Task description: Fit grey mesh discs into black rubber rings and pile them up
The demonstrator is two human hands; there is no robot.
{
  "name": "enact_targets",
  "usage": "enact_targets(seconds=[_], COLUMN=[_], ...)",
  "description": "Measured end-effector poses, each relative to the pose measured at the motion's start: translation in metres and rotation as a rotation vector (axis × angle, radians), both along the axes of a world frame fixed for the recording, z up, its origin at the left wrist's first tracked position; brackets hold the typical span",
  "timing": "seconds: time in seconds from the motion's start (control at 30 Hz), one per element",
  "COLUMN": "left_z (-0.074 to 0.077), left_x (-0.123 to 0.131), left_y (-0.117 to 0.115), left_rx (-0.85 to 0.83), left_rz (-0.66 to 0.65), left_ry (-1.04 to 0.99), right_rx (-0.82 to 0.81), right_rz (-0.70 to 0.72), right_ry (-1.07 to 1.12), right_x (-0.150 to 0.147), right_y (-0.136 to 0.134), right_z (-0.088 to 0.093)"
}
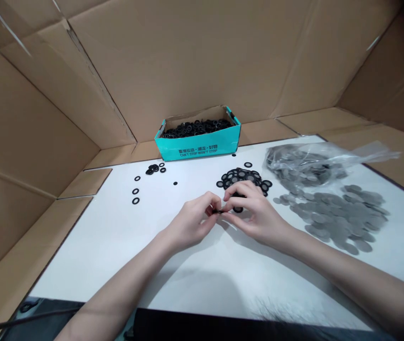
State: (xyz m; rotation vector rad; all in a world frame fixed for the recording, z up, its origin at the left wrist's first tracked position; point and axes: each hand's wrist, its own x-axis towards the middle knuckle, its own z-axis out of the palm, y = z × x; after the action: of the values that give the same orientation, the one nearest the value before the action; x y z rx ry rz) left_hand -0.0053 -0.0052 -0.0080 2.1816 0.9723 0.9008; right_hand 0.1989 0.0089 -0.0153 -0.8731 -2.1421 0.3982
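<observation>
My left hand (192, 220) and my right hand (249, 210) meet over the middle of the white table (123, 237). Both pinch the same small black ring (218, 211) between their fingertips. Just beyond my right hand lies a pile of black rings with grey mesh centres (242, 176). To the right of that hand, a heap of grey mesh discs (333, 215) is spread on the table.
A teal box (198, 144) full of black rings stands at the back. A clear plastic bag of grey discs (308, 163) lies at the back right. Several loose black rings (136, 192) are scattered on the left. Cardboard walls (45, 118) surround the table.
</observation>
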Motion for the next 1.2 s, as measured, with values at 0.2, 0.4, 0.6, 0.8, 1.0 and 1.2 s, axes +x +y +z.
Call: enact_targets(seconds=[0.2,0.4,0.6,0.8,1.0,1.2], left_z=[-0.0028,-0.0024,-0.0029,0.0029,0.0021,0.0013], left_x=[0.0016,0.0022,0.0011,0.0013,0.0021,0.0023], left_y=[-0.0006,-0.0002,0.0004,0.0004,0.0006,0.0009], left_rx=[0.043,0.073,0.067,0.092,0.051,0.011], left_rz=[0.037,0.034,-0.009,-0.055,-0.012,0.002], left_ry=[-0.065,-0.046,0.02,0.074,0.056,-0.011], right_rx=[0.037,-0.011,-0.055,0.016,0.084,0.037], right_rz=[-0.002,0.011,0.052,0.046,-0.001,-0.016], right_ry=[0.042,0.031,0.059,0.065,0.001,0.014], right_x=[0.0014,0.0012,-0.0001,-0.0015,-0.0011,0.0005], right_y=[0.0023,0.0028,0.0023,0.0001,0.0006,0.0016], right_z=[-0.0004,0.0001,0.0022,0.0018,-0.0032,-0.0011])
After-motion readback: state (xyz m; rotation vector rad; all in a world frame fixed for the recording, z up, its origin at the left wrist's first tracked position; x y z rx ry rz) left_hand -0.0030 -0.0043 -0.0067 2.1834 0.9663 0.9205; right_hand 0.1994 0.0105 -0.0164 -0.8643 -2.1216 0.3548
